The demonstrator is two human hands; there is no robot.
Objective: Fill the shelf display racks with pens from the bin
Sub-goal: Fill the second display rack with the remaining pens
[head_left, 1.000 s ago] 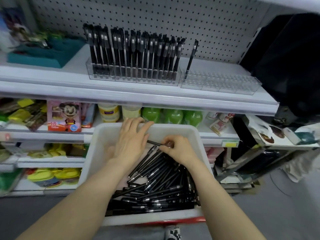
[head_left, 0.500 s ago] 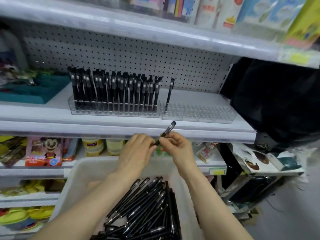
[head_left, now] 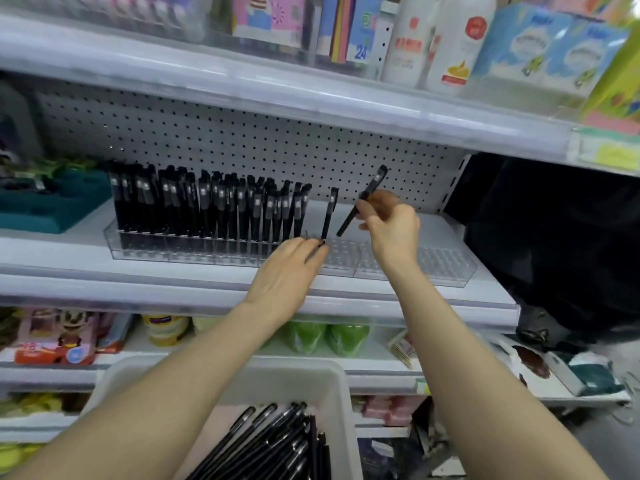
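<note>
Two clear display racks stand on the middle shelf. The left rack (head_left: 114, 244) is packed with upright black pens (head_left: 207, 209). The right rack (head_left: 436, 266) holds a single upright pen (head_left: 329, 213) at its left end. My right hand (head_left: 393, 230) pinches a black pen (head_left: 369, 197), tilted, with its lower tip just above the right rack beside that single pen. My left hand (head_left: 289, 271) reaches forward with fairly straight fingers, and its fingertips touch the rack at the single pen's foot. Below, the white bin (head_left: 334, 386) holds several loose black pens (head_left: 277, 441).
The upper shelf edge (head_left: 311, 91) overhangs the racks, with pegboard behind them. A teal tray (head_left: 52, 202) sits to the left of the racks and a black bag or cloth (head_left: 554, 237) hangs at the right. Packaged goods fill the lower shelf (head_left: 166, 329) behind the bin.
Both hands rose from the bin to the middle shelf. The right hand carried one pen up and over the right rack. The left hand let go of it and reached to the rack.
</note>
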